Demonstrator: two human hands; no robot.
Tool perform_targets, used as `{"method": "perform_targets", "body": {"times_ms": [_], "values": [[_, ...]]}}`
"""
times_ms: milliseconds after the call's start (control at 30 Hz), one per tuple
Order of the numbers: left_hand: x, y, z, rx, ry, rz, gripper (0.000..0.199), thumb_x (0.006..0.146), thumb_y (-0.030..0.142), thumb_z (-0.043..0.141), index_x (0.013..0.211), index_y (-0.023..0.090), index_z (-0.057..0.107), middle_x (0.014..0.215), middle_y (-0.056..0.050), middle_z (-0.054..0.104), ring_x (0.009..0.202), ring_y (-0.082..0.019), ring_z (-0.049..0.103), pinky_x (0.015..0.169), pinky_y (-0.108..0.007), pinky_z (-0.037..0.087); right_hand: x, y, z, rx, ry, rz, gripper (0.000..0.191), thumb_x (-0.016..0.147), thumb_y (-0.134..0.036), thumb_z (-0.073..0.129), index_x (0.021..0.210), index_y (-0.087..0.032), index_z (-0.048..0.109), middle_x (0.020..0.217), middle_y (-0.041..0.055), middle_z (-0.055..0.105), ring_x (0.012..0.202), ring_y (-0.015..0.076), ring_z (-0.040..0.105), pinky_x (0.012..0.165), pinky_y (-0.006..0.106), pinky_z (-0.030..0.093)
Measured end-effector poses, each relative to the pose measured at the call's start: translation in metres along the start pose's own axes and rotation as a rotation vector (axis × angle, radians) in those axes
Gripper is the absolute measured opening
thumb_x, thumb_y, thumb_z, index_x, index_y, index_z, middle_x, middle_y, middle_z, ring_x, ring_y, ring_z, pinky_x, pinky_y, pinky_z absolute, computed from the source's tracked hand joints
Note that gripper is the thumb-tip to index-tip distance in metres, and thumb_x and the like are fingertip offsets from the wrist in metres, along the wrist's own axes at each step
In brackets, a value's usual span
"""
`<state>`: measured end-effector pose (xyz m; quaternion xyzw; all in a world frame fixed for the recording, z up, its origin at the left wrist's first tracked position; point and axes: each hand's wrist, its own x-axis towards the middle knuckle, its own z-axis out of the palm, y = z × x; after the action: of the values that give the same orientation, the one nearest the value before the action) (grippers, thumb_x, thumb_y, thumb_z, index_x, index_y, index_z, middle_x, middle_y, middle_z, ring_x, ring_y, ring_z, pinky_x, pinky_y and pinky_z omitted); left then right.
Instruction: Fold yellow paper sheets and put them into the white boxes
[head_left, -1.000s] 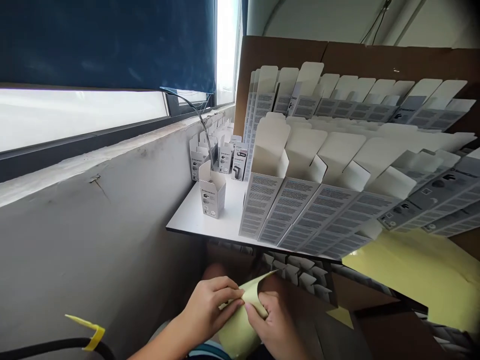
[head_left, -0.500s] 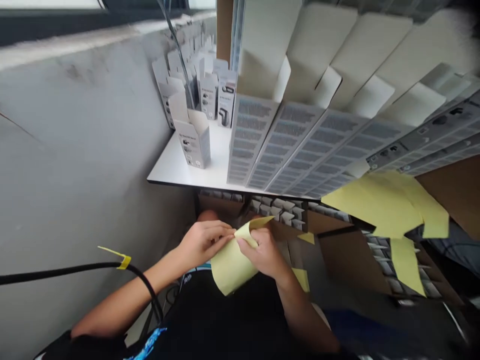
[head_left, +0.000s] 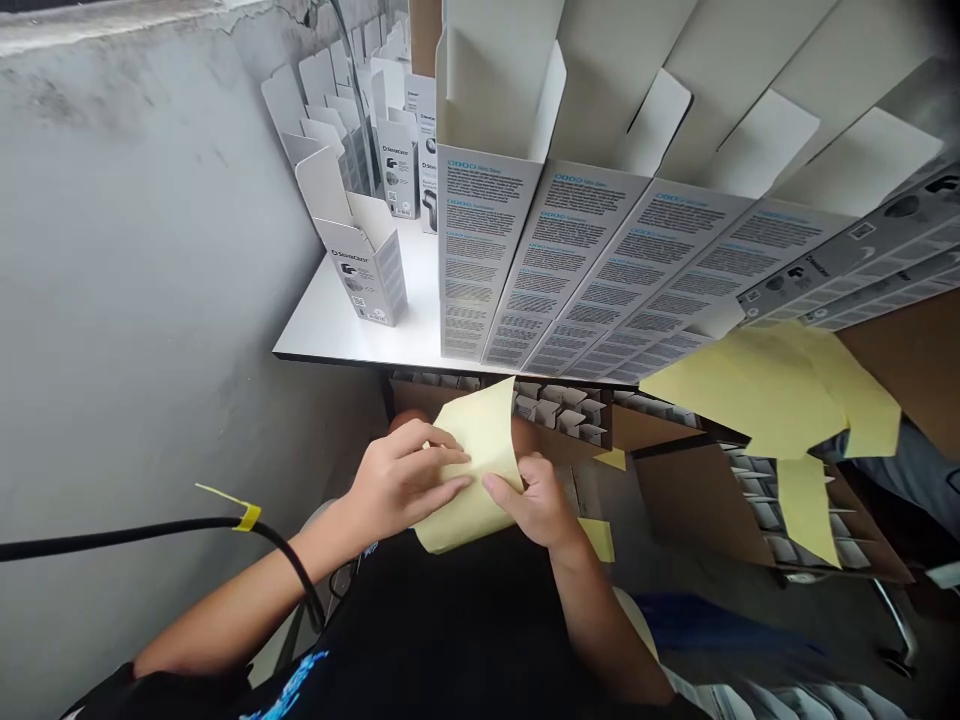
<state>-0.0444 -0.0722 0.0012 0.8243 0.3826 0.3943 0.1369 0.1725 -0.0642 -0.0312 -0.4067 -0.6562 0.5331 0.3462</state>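
Observation:
A sheet of yellow paper [head_left: 474, 420] is held up in front of my body, slightly curved. My right hand [head_left: 534, 498] grips its right edge, with the thumb on the near face and the fingers behind. My left hand [head_left: 409, 478] lies against the sheet's left part, its fingers stretched out and a little apart, thumb below them. Its fingertips touch the paper's near face. Beyond the sheet stands a small open printed carton [head_left: 364, 270] on the white table [head_left: 352, 335].
Tall printed cartons with raised flaps [head_left: 491, 250] stand in a row on the table. More yellow sheets [head_left: 750, 390] hang over the table's right side. Below are brown boxes [head_left: 697, 510] of packed cartons. A black cable [head_left: 150, 535] with a yellow tie passes over my left arm.
The curled top of the yellow sheet has opened out and now stands up flatter. My left fingers have parted from their pinch, while my right hand keeps hold of the edge.

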Motion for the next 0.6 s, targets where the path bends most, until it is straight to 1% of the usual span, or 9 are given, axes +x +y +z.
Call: {"method": "perform_targets", "body": {"times_ms": [67, 167, 233, 367, 400, 500, 600], "values": [[0.001, 0.0, 0.0, 0.03, 0.002, 0.0, 0.022, 0.085, 0.023, 0.076, 0.107, 0.02, 0.071, 0.103, -0.009, 0.069, 0.091, -0.018, 0.065, 0.076, -0.03, 0.056, 0.0, 0.002, -0.001, 0.086, -0.018, 0.017, 0.038, 0.086, -0.044, 0.059, 0.065, -0.013, 0.056, 0.061, 0.0007, 0.048, 0.057, 0.0088, 0.041, 0.052, 0.021, 0.032], [0.002, 0.0, 0.002, 0.056, 0.042, 0.022, 0.014, 0.087, 0.019, 0.074, 0.1, 0.021, 0.072, 0.101, -0.008, 0.069, 0.089, -0.017, 0.063, 0.073, -0.028, 0.054, 0.001, 0.006, 0.0, 0.153, -0.011, 0.05, 0.033, 0.086, -0.044, 0.06, 0.08, -0.012, 0.066, 0.071, 0.0038, 0.058, 0.064, 0.0119, 0.048, 0.058, 0.022, 0.039], [0.003, 0.0, 0.003, 0.081, 0.044, 0.052, 0.012, 0.089, 0.016, 0.07, 0.099, 0.021, 0.073, 0.094, -0.006, 0.069, 0.082, -0.015, 0.064, 0.069, -0.026, 0.053, 0.002, 0.008, 0.0, 0.142, 0.014, 0.07, 0.033, 0.085, -0.044, 0.06, 0.076, -0.012, 0.065, 0.07, 0.0037, 0.057, 0.063, 0.0118, 0.047, 0.057, 0.022, 0.039], [0.005, 0.002, 0.009, 0.133, 0.014, 0.12, 0.012, 0.089, 0.015, 0.069, 0.1, 0.02, 0.07, 0.09, -0.004, 0.073, 0.074, -0.013, 0.065, 0.066, -0.025, 0.051, 0.001, 0.01, 0.002, 0.073, 0.021, 0.046, 0.041, 0.087, -0.046, 0.058, 0.062, -0.015, 0.051, 0.06, 0.0005, 0.045, 0.056, 0.0089, 0.039, 0.052, 0.022, 0.031], [0.005, 0.003, 0.01, 0.142, 0.005, 0.122, 0.011, 0.089, 0.016, 0.07, 0.099, 0.019, 0.07, 0.09, -0.004, 0.074, 0.073, -0.013, 0.066, 0.065, -0.025, 0.052, 0.0, 0.01, 0.002, 0.038, 0.023, 0.037, 0.042, 0.088, -0.046, 0.057, 0.061, -0.015, 0.051, 0.059, 0.0004, 0.045, 0.056, 0.0091, 0.04, 0.052, 0.022, 0.032], [0.006, 0.007, 0.013, 0.165, -0.018, 0.094, 0.009, 0.088, 0.021, 0.073, 0.095, 0.018, 0.069, 0.09, -0.004, 0.075, 0.074, -0.014, 0.069, 0.067, -0.025, 0.054, -0.003, 0.007, 0.0, -0.096, 0.027, 0.007, 0.04, 0.092, -0.044, 0.055, 0.064, -0.016, 0.056, 0.06, 0.0019, 0.05, 0.061, 0.0123, 0.047, 0.06, 0.025, 0.038], [0.006, 0.009, 0.014, 0.171, -0.036, 0.077, 0.008, 0.09, 0.024, 0.071, 0.094, 0.018, 0.069, 0.089, -0.004, 0.075, 0.075, -0.014, 0.071, 0.068, -0.024, 0.055, -0.006, 0.001, -0.004, -0.203, -0.009, -0.044, 0.039, 0.096, -0.041, 0.052, 0.067, -0.016, 0.058, 0.063, 0.004, 0.054, 0.066, 0.0147, 0.051, 0.065, 0.027, 0.04]]}}
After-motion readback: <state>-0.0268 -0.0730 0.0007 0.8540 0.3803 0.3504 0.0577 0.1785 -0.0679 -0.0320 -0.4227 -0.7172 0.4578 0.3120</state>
